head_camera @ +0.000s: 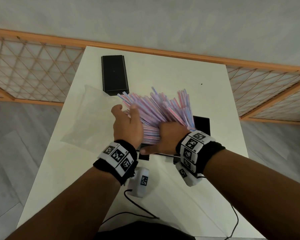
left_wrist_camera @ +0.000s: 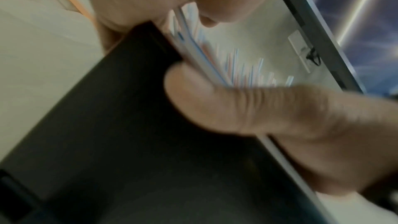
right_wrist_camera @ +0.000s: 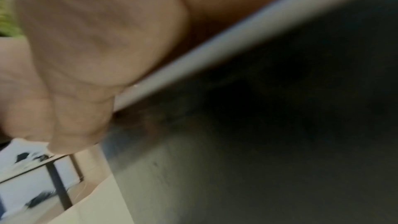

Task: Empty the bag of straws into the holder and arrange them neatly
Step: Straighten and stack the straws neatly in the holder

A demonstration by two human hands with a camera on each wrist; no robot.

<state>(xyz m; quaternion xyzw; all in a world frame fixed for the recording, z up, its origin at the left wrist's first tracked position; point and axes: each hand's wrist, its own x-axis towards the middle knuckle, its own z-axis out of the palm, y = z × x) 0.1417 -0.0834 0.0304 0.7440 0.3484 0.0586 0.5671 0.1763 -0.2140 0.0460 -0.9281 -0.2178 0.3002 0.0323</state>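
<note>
tabletop (head_camera: 189,78): white, carries everything. clear plastic bag (head_camera: 87,116) lies flat and slack at the left of it, apparently emptied. black lid or second box (head_camera: 114,75) lies at the far side, well apart from the hands.

straws (head_camera: 161,110): large pink/blue striped bundle, near ends down in the black holder (head_camera: 202,124), which sits just in front of the person and is mostly hidden under the hands. far ends fan up and away, spread left to right; tips uneven in height. long axis runs from the hands out toward the far edge, tilted, not upright.

left hand (head_camera: 126,125): on the left flank of the fan, fingers (head_camera: 133,110) fairly straight and laid against the straws, thumb out to the side. pressing rather than gripping, as far as the head view shows.

right hand (head_camera: 164,135): at the base of the bundle on the right, fingers curled round the lower part of the straws, thumb stretched along the near edge of the holder.

key relation: straws lie between the two hands, splayed outward from a common base. judgement: next move is a squeeze inward from both flanks to bring the fan parallel, then settle it down into the holder. right hand is nearer the base, left nearer the tips.

view differences: left wrist view, blurred, shows a thumb (left_wrist_camera: 215,105) against the black wall with straw tips behind it. right wrist view shows only palm, one pale straw and dark wall; finger curl not readable there.
</note>
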